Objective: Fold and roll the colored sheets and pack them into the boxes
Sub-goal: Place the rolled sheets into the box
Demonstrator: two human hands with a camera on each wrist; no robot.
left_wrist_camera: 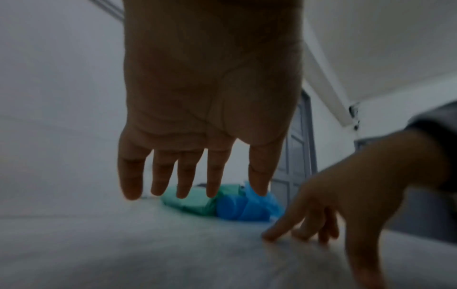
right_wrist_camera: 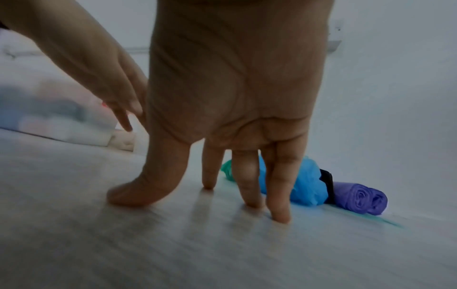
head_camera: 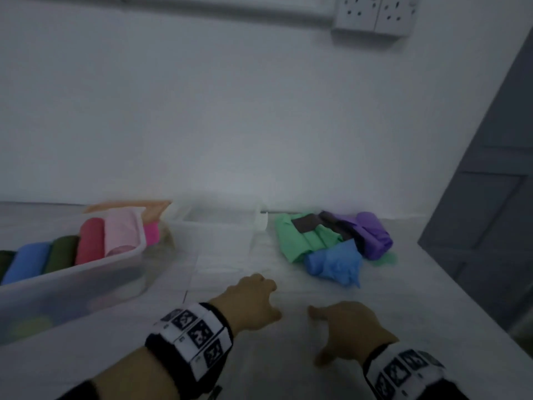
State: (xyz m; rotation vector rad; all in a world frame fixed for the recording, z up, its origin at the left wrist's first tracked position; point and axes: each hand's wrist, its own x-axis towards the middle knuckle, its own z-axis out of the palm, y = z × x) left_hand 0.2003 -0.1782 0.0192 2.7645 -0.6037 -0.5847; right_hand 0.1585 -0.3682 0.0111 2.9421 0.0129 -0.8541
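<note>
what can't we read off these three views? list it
- Left box, head view: the left edge cuts it off, so its roll count is unknown; the frosted wall blurs its lower layer.
- Empty clear box, head view: motion blur hides its floor.
- Left hand, left wrist view: its fingers cover part of the green rolls.
- Right hand, right wrist view: hides most of the blue roll.

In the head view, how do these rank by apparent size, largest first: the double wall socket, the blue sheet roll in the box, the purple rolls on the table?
1. Double wall socket.
2. Blue sheet roll and purple rolls: they look alike, so I cannot rank them.
</note>
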